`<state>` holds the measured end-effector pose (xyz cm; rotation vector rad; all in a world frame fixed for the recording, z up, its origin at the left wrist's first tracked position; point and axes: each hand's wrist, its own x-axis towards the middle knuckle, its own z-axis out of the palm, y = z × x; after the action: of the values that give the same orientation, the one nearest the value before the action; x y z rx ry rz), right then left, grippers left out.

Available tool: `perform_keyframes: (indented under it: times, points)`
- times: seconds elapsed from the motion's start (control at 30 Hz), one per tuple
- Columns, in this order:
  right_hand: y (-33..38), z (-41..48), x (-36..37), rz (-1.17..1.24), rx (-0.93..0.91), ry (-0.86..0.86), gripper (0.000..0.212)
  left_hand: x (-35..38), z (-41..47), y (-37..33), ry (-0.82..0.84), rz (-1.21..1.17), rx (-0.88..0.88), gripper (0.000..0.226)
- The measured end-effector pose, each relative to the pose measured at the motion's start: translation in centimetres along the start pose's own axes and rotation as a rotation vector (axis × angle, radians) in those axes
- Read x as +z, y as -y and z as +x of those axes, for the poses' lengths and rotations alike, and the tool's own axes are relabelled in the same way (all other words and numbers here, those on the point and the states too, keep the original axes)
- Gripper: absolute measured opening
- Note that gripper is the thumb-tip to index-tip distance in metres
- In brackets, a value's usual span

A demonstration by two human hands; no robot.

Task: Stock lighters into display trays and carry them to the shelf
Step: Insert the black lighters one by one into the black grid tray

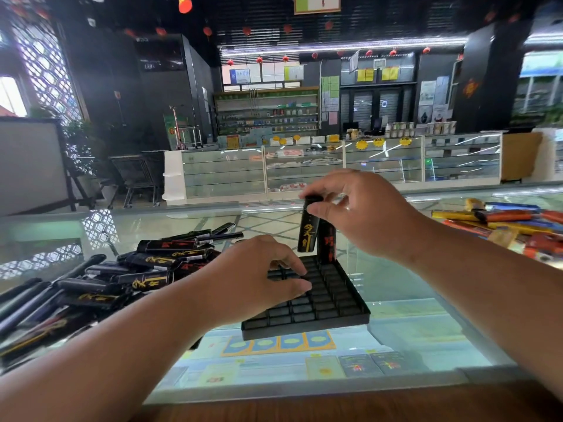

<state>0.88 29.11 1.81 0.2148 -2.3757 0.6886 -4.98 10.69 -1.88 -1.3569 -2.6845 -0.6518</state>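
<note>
A black display tray (pixel 323 303) with a grid of slots lies on the glass counter in front of me. One black lighter with red writing (pixel 328 243) stands upright in its far right corner. My right hand (pixel 365 211) pinches the top of a black lighter with gold writing (pixel 308 229), held tilted just left of the standing one, above the tray's far edge. My left hand (pixel 262 278) rests on the tray's left part, its fingertips curled onto the slots. A pile of black lighters (pixel 122 278) lies to the left of the tray.
A heap of coloured lighters (pixel 511 226), orange, yellow and blue, lies on the counter at the right. The glass counter (pixel 411 300) has a wooden front edge (pixel 335 406). Beyond it stand glass display cases (pixel 304 166) and stocked shelves (pixel 268 114).
</note>
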Motion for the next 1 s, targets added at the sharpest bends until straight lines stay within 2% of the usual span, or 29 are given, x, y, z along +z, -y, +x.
perform_keyframes:
  times: [0.43, 0.6, 1.0]
  points:
    - [-0.5, 0.2, 0.7, -0.018, 0.043, 0.084, 0.019, -0.4, 0.0, 0.3, 0.081, -0.021, -0.009, 0.022]
    - [-0.5, 0.2, 0.9, -0.09, 0.022, 0.118, 0.023, -0.8, -0.4, 0.4, 0.188, -0.065, 0.013, 0.038]
    - [-0.3, -0.4, 0.9, -0.176, 0.026, 0.115, 0.037, -1.1, -0.2, 1.1, 0.124, 0.007, 0.098, 0.039]
